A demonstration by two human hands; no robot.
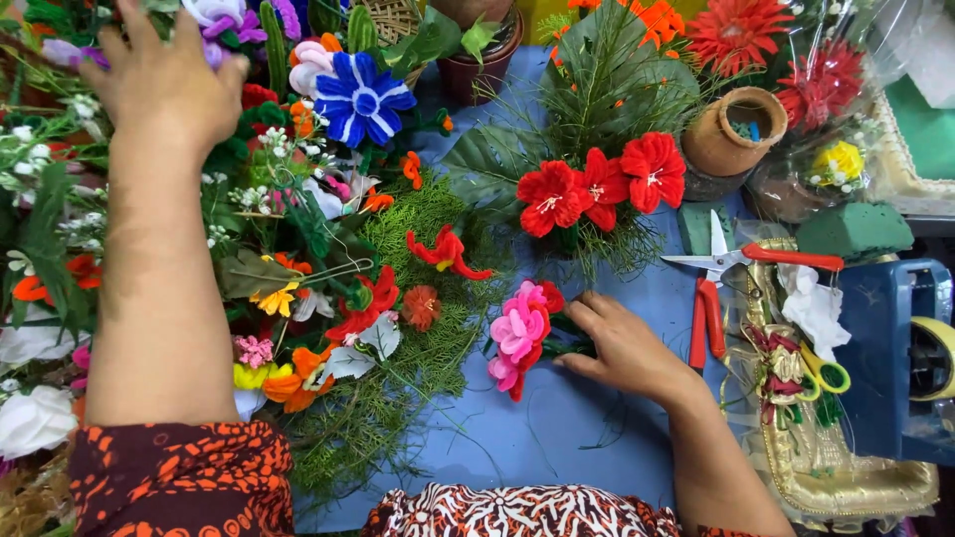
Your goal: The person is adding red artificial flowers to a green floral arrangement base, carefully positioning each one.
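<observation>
Head view, blue table, heaped artificial flowers, red-handled scissors

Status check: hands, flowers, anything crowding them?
Left hand reaching into flower pile, grip unclear. Right hand pinching pink flower bunch on blue table. Red scissors lie just right of it.

Red-handled scissors, clay pot, green foam block, perhaps a tape dispenser
</observation>
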